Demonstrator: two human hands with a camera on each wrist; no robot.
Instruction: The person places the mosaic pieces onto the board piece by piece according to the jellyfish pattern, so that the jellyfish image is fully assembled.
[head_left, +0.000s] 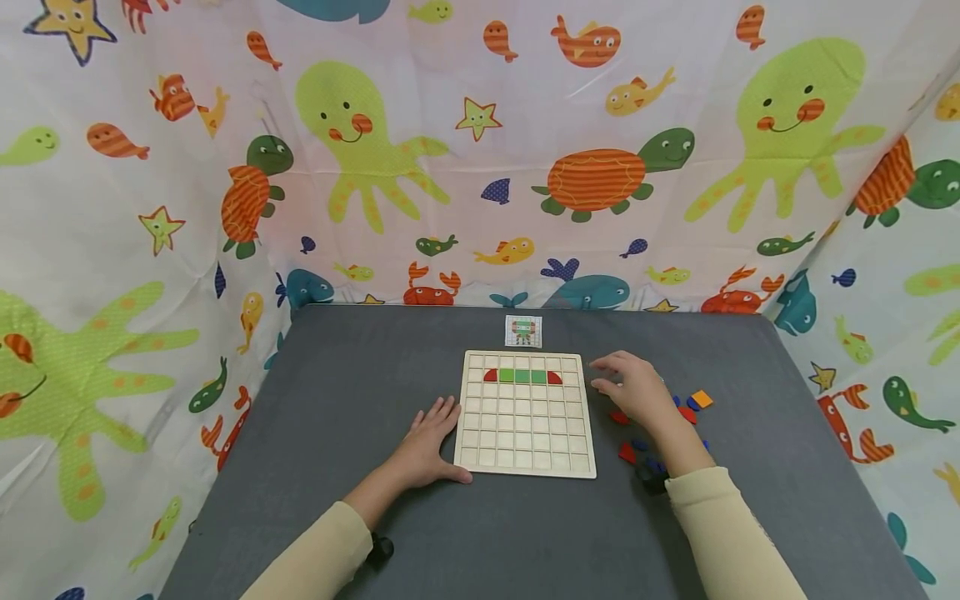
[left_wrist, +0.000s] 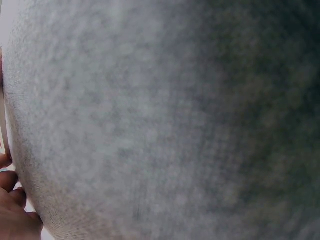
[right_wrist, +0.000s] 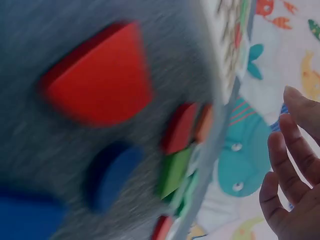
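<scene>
A wooden grid board (head_left: pixel 487 457) lies on the grey table. One row near its far edge holds green squares (head_left: pixel 522 377) with a red rounded piece at each end, such as the left red piece (head_left: pixel 491 376). My left hand (head_left: pixel 429 442) is spread at the board's left side, its fingertips and thumb right at the edge. Beyond the board's right edge, my right hand (head_left: pixel 633 385) hovers with fingers loosely bent and nothing between them. Below it, in the right wrist view, are a red quarter-round piece (right_wrist: pixel 107 80), a blue piece (right_wrist: pixel 112 175) and a green piece (right_wrist: pixel 174 172).
A small picture card (head_left: pixel 522 331) with a blocky figure lies beyond the board. Loose red and blue pieces and an orange square (head_left: pixel 702 399) are scattered around the right forearm. A sea-animal curtain (head_left: pixel 465 175) borders the table (head_left: pixel 360 367) at the back and sides.
</scene>
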